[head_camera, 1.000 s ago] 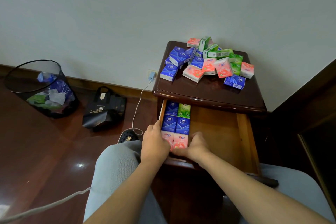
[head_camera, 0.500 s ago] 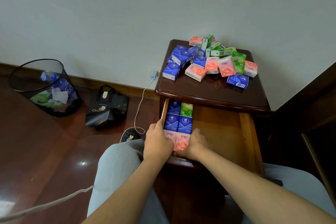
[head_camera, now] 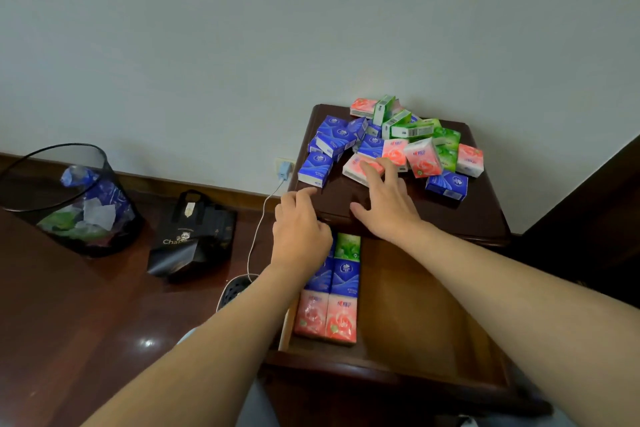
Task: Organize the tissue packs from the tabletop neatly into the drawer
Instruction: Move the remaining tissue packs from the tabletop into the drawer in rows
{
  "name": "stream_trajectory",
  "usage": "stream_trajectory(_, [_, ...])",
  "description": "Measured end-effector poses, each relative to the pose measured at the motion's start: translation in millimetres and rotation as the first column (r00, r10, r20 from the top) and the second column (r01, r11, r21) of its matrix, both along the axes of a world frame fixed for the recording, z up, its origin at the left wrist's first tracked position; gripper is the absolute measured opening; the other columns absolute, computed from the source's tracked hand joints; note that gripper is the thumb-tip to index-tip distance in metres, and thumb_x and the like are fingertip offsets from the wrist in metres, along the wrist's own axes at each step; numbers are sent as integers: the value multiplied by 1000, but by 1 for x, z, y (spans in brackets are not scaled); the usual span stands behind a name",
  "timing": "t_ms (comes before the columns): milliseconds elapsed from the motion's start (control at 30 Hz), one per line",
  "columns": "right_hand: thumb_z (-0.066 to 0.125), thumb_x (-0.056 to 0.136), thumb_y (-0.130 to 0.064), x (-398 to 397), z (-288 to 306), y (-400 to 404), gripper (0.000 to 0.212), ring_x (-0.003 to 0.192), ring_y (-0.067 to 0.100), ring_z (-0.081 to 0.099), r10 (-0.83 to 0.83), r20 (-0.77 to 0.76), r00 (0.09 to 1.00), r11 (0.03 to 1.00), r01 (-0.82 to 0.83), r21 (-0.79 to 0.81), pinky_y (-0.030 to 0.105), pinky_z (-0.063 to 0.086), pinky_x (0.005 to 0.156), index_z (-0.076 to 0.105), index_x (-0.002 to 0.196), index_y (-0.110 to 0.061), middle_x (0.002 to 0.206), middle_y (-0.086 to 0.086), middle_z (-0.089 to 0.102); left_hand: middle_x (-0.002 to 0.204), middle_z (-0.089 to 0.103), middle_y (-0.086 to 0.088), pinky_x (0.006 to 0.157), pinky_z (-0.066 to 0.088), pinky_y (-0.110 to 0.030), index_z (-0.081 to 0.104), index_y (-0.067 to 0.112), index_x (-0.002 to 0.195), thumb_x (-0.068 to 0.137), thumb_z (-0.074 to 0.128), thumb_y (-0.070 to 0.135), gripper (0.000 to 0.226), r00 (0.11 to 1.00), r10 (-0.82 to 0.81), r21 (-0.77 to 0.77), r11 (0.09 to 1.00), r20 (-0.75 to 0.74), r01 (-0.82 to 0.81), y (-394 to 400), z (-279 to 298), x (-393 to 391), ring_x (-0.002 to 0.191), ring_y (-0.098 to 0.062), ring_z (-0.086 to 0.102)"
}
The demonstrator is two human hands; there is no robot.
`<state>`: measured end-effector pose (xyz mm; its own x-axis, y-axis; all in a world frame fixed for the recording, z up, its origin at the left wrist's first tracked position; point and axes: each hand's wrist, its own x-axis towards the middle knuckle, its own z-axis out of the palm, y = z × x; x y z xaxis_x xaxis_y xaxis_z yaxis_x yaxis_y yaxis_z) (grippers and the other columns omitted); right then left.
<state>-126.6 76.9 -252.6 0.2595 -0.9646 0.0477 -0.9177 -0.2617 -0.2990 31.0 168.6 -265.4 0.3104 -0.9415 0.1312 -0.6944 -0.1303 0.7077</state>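
A heap of blue, pink and green tissue packs lies on the dark wooden nightstand top. Below it the drawer stands pulled out, with two neat columns of packs along its left side: green and blue at the back, two pink ones in front. My right hand is open above the tabletop, its fingertips reaching a pink pack at the heap's near edge. My left hand hovers open over the tabletop's left front corner and holds nothing. A blue pack lies just beyond it.
A black mesh bin with wrappers stands on the floor at left. A black paper bag lies beside it. A charger is plugged into the wall, its white cable trailing down. The drawer's right part shows bare wood. Dark furniture stands at right.
Both hands have left the pink packs at the drawer's front and risen to the tabletop. The right hand now reaches a pink pack in the heap; the left is near a blue one.
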Motion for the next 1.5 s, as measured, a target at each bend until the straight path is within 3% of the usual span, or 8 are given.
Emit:
stream_trajectory(267, [77,87,-51,-26,-36,-18,56,133,28,44,77,271,959,988,-36,-152,44,43,111,55,129,-21,147,3,39,145,43,-12,101,44,-41,44,13,146,93,62,12,56,992,-24,-77,996,128,34,-85,28,5,129,-31,44])
stream_trajectory(633, [65,84,-64,-32,-51,-28,42,110,9,47,99,344,934,981,-33,-193,30,45,86,44,110,-39,120,-17,45,160,39,-4,115,37,-50,26,22,160,96,67,33,77,963,-69,108,993,261,42,-167,29,-5,147,-30,29])
stream_trajectory(900, [66,84,-65,-30,-50,-27,42,105,5,46,100,332,938,981,-38,-188,26,42,82,44,109,-39,114,-19,43,146,45,-15,108,38,-40,34,8,154,94,65,15,68,971,-13,-140,989,238,48,-139,32,-9,131,-32,41])
stream_trajectory(1033, [76,82,-59,-30,-44,-23,52,104,17,51,65,349,935,988,-11,-155,32,42,84,47,110,-25,110,-10,45,138,45,-14,105,47,-37,36,5,153,85,75,11,78,1000,-22,-228,974,-14,18,-93,34,-6,127,-27,50])
stream_trajectory(1133, [85,77,-54,-28,-27,-23,73,118,24,50,-24,350,936,999,12,38,36,42,96,50,128,-17,124,1,52,132,38,0,86,52,-12,36,12,152,83,82,14,83,981,-3,-227,973,-195,-42,-52,28,-6,120,-12,54])
stream_trajectory(1233, [88,72,-48,-28,-8,-14,76,124,28,49,-47,251,967,976,-9,217,39,43,107,56,136,-21,129,7,48,131,30,7,87,56,-17,38,24,148,83,84,21,79,947,25,-140,987,-321,-74,-18,17,-12,118,-7,52])
stream_trajectory(1367, [90,64,-23,-36,-2,28,66,111,20,57,-31,355,934,975,-50,217,30,49,88,55,120,-24,121,0,54,126,37,8,64,51,-5,41,36,120,78,85,9,67,859,49,-66,993,-510,-95,18,-1,-23,99,-2,60])
stream_trajectory(1500, [101,56,-41,-52,-12,78,70,90,8,69,-126,483,866,935,-59,349,28,55,71,57,109,-31,103,-10,70,113,60,1,60,60,-20,39,41,112,78,86,4,68,704,50,-22,995,-709,-93,52,-24,-34,90,1,72])
